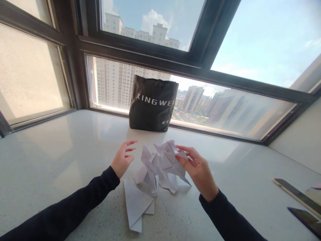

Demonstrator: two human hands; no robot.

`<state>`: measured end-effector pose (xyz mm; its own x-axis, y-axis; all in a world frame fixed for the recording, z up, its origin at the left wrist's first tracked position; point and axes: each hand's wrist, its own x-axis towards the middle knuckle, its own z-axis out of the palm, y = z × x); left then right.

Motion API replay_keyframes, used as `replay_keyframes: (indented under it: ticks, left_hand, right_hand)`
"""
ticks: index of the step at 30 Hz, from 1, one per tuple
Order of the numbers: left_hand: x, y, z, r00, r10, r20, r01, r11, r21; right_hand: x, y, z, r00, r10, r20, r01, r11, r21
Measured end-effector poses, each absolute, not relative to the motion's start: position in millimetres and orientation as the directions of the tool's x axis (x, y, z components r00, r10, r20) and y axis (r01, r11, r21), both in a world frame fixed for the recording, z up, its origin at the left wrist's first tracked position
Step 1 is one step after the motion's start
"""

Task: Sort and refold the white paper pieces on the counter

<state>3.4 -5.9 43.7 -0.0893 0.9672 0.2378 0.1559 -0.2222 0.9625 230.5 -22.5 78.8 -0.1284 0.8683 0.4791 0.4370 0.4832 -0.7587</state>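
A heap of folded white paper figures [160,165] lies on the pale stone sill [62,160] between my hands. My right hand [197,169] pinches the right side of one folded paper figure [182,155] between thumb and fingers. My left hand [123,158] hovers just left of the heap with its fingers spread and curved, holding nothing. A flatter folded sheet [136,204] lies nearer to me, under the heap's front edge. Both my arms wear dark sleeves.
A black bag [151,103] with white lettering stands at the back against the window [225,100]. Two phones [297,195] lie at the right edge of the sill. A wall rises at the right.
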Motion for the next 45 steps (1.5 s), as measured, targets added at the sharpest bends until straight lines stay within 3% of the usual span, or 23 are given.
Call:
replay_keyframes:
  ticks: [3,7,15,17,19,22,26,30,34,38,41,43,45]
  left_hand:
    - [0,-4,46,-0.144,0.952,0.27,0.162,-0.247,0.955]
    - [-4,-2,49,-0.109,0.944,0.312,0.248,-0.278,0.928]
    - [6,-6,23,0.134,0.965,0.227,0.449,-0.264,0.853]
    - [11,-11,11,0.224,0.955,0.193,0.568,-0.289,0.771]
    - [15,-15,2,0.329,0.932,0.155,0.673,-0.346,0.654]
    - [18,-18,-3,0.402,0.899,0.171,0.678,-0.418,0.604]
    - [20,-19,0,0.396,0.854,0.336,0.453,-0.5,0.738]
    - [22,-19,9,0.332,0.875,0.352,0.26,-0.444,0.858]
    - [22,-22,28,0.254,0.893,0.372,0.098,-0.406,0.909]
    - [16,-23,44,0.136,0.891,0.434,0.024,-0.441,0.897]
    - [9,-16,45,0.085,0.908,0.411,0.162,-0.419,0.893]
    - [3,-8,39,0.12,0.932,0.343,0.36,-0.363,0.86]
    - [-5,1,32,0.16,0.952,0.261,0.559,-0.305,0.771]
  right_hand:
    - [222,-34,82,-0.305,0.795,0.524,0.482,0.603,-0.635]
    - [213,-46,85,-0.541,0.753,0.375,0.524,0.65,-0.551]
    - [247,-6,58,-0.349,0.916,0.198,0.808,0.401,-0.432]
    - [254,5,40,-0.282,0.955,0.093,0.833,0.292,-0.47]
    - [254,10,25,-0.282,0.957,0.065,0.826,0.277,-0.49]
    - [243,5,17,-0.343,0.933,0.108,0.73,0.338,-0.594]
    - [225,-5,20,-0.337,0.925,0.173,0.537,0.34,-0.772]
    - [217,-9,23,-0.289,0.938,0.192,0.279,0.275,-0.92]
    - [213,-14,39,-0.218,0.934,0.284,0.095,0.31,-0.946]
    - [217,-16,59,-0.103,0.92,0.378,0.025,0.382,-0.924]
    - [228,-11,65,-0.147,0.94,0.309,0.138,0.329,-0.934]
    - [238,-5,62,-0.236,0.956,0.177,0.335,0.251,-0.908]
    - [250,1,58,-0.278,0.956,0.094,0.578,0.245,-0.778]
